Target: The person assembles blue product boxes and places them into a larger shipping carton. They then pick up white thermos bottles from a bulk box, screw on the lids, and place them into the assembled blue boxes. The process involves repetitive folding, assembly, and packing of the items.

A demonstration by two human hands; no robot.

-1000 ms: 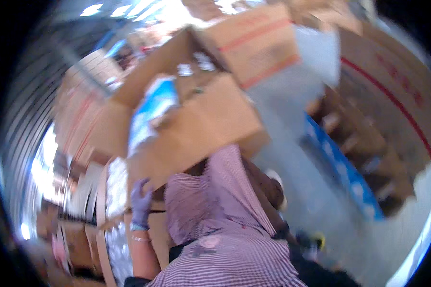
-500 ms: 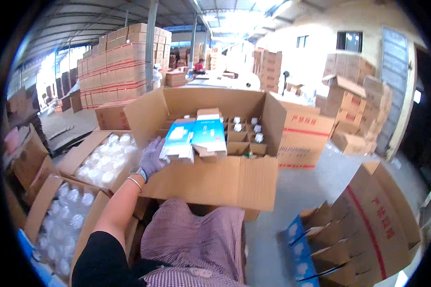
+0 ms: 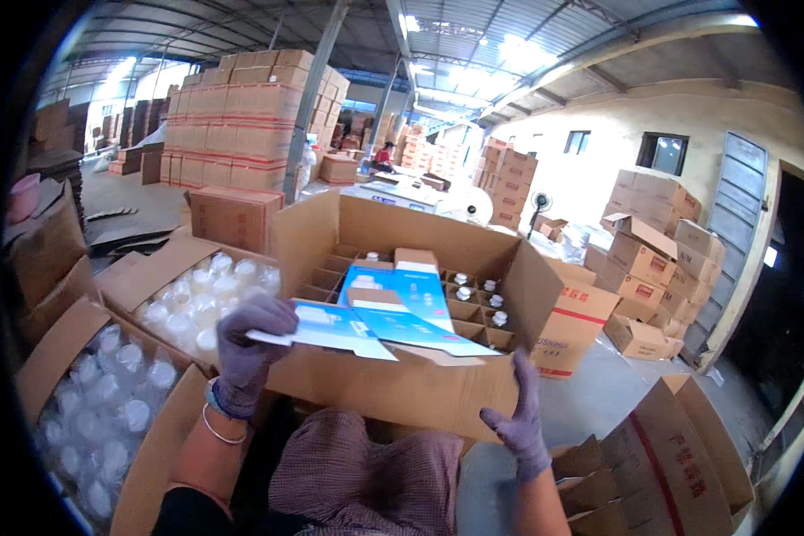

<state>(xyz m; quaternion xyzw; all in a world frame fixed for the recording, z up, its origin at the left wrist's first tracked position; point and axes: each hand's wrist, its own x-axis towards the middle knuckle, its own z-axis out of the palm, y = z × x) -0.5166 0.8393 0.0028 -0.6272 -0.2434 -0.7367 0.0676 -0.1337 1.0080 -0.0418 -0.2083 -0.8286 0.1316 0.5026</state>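
Observation:
My left hand, in a grey-purple glove, is closed on the left end of a flattened blue-and-white carton. The carton tilts over the near side of a large open cardboard box. To its right, my right hand has thumb and fingers apart, holds nothing, and is beside the near flap's right end. More flat blue cartons lie under the held one, on top of the box's cardboard dividers. Several white-capped bottles stand in compartments at the right.
Two open boxes of clear plastic-wrapped bottles stand at my left. An open box with cardboard dividers is at the lower right. A closed carton stands just beyond the large box. Tall carton stacks and a fan are farther back.
My left hand has taken hold of a flat carton's left end and turned it crosswise. My right hand has come into view at the right. The view has tilted upward.

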